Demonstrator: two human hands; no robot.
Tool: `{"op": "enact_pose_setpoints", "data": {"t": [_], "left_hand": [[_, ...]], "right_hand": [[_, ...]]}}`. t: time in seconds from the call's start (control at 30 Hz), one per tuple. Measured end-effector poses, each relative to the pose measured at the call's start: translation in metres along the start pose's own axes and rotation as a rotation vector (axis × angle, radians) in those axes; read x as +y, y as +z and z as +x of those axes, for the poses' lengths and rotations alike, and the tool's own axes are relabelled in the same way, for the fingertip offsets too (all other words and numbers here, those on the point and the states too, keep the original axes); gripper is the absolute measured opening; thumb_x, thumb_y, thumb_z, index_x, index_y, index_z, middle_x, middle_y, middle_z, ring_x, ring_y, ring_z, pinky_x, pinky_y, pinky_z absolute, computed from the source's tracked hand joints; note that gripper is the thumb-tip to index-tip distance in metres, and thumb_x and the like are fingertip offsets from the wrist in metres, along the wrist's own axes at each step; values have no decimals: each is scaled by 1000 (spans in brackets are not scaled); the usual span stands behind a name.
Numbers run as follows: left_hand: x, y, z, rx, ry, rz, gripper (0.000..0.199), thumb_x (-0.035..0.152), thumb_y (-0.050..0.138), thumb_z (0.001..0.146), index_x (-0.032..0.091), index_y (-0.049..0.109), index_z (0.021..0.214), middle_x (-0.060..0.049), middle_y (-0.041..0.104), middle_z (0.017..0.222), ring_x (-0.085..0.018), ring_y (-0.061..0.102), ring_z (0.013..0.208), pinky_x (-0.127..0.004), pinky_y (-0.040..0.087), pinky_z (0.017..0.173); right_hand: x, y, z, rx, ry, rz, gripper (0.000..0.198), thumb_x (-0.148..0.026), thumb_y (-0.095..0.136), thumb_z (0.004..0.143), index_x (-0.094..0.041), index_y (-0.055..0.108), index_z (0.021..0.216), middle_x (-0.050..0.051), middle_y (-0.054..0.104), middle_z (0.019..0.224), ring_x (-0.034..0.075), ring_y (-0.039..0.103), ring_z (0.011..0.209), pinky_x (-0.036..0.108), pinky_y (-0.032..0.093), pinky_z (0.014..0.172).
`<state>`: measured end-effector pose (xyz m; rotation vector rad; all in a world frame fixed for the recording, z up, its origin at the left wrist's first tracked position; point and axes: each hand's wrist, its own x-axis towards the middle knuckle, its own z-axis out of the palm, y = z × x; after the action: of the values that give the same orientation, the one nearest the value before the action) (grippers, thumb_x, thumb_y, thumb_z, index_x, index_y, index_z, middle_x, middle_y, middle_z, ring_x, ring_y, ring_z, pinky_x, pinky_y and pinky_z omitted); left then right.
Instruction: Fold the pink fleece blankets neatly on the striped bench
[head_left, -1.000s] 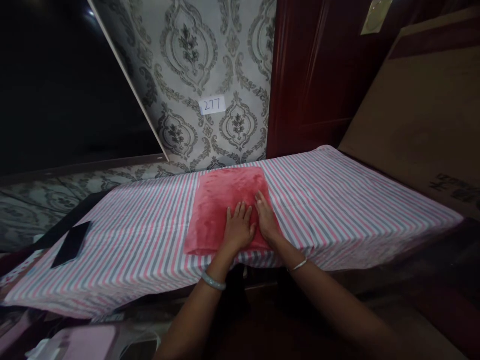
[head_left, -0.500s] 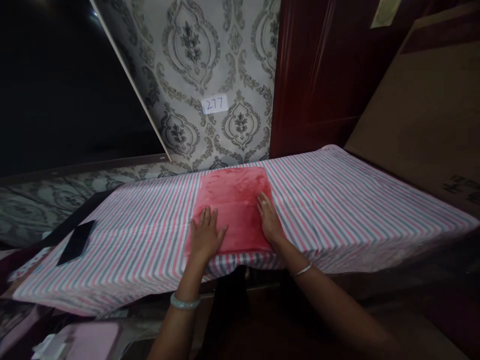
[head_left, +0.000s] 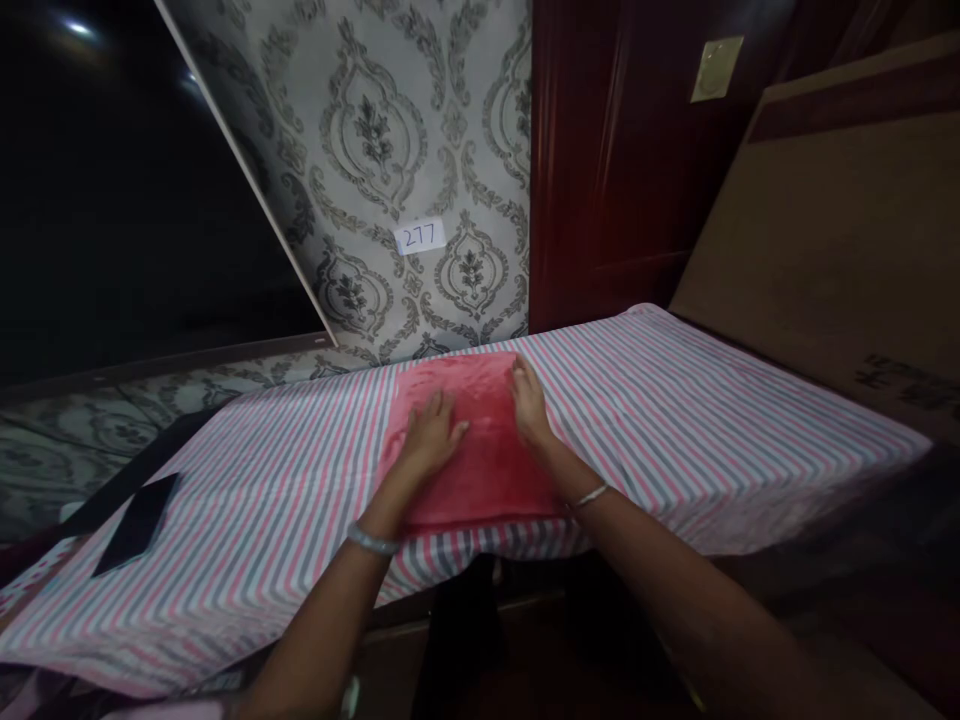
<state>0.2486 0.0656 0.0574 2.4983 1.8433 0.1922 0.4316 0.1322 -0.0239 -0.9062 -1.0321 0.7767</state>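
A red plush cloth (head_left: 480, 470), folded into a flat rectangle, lies on the striped tablecloth (head_left: 300, 470). My left hand (head_left: 431, 435) rests on the left part of the red cloth, fingers stretched and a bit apart. At the cloth's right edge, near its far corner, my right hand (head_left: 529, 405) lies along the side with its fingers extended. Neither hand grips anything. Bangles circle both of my wrists.
A black phone (head_left: 139, 522) lies on the left of the table. Behind it is a large dark screen (head_left: 142, 200). A cardboard box (head_left: 840, 220) leans at the right. A paper marked 277 (head_left: 420, 236) is stuck on the patterned wall (head_left: 375, 140).
Both hands have slid farther up the red cloth, away from me. The left one also shifted inward, to the right. The camera view has tilted up slightly.
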Motion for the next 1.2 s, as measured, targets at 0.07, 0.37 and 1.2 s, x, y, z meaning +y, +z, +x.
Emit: {"op": "enact_pose_setpoints", "data": {"t": [0.07,0.37,1.2], "left_hand": [[13,2,23,1,24,8,64,41,39,102,12,31,159,-19,24,168,-29,19,157,-58,17,126],[17,61,44,74,100,103,61,46,35,103,21,36,158,-13,30,167,-30,24,156,-64,17,124],[-52,10,62,16,-244,94,62,48,30,103,20,36,157,-18,23,169,-33,24,156,-65,26,120]], "right_hand": [[2,10,13,21,-9,-54,74,-64,32,100,-22,32,161,7,29,167,21,28,153,46,26,125],[41,13,4,79,23,-184,78,-63,39,94,-10,47,150,17,43,158,26,36,149,47,26,124],[30,23,41,22,-37,-310,59,-41,47,89,-18,58,142,11,58,146,26,50,138,46,34,120]]}}
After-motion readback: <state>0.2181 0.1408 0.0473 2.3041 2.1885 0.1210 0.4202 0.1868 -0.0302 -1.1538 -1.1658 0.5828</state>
